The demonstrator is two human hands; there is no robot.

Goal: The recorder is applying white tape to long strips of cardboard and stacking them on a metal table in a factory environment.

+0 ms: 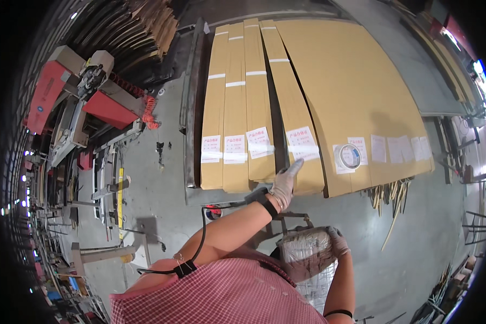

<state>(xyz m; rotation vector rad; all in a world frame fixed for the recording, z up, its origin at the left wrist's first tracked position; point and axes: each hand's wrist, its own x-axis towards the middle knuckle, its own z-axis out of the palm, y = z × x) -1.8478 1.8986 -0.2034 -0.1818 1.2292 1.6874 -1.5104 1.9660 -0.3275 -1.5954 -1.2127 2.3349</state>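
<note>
My left hand (284, 188), in a pale glove, reaches to the near end of a long, narrow cardboard box (286, 92). Its fingers are stretched out, the tips at the lower edge of a white printed label (301, 137) that clear tape crosses. Three more narrow boxes (234, 108) lie to the left, each with a similar label and white bands around it. My right hand (338, 243), gloved too, is closed over the right edge of a plastic-wrapped chair back (306, 249). A roll of tape (350, 156) rests on loose labels on the wide cardboard sheet (340, 81).
More paper labels (397, 149) line the sheet's near edge. A red and grey machine (108, 105) with a coiled red hose stands at left. Thin strips (389, 202) stick out beneath the sheet. Dark curved lengths (140, 32) are stacked at the far left.
</note>
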